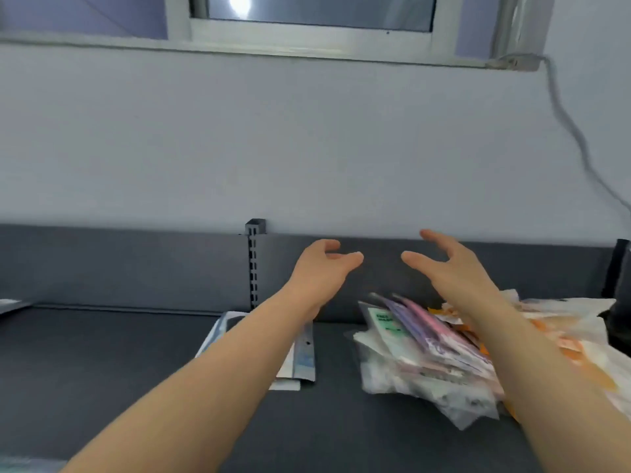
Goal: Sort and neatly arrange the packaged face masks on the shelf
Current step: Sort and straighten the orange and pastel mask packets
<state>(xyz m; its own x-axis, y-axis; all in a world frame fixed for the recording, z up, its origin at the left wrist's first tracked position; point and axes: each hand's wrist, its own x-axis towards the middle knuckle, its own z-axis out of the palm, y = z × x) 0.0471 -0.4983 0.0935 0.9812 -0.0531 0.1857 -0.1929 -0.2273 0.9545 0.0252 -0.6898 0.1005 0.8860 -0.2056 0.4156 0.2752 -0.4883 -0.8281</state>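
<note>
Looks barely begun, with only a small flat stack of packets (pixel 304 361) laid on the dark shelf (pixel 119 370) under the left forearm, the jumbled heap of face mask packets (pixel 420 356) unsorted at right, and left hand (pixel 321 264) and right hand (pixel 450 264) hovering wide and empty

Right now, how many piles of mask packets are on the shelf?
2: a flat stack partly under the left forearm, and a messy heap beneath the right forearm. Others may be hidden.

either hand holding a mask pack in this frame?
No: the left hand and right hand hover empty in the air, while the mask packs lie on the shelf below.
</note>
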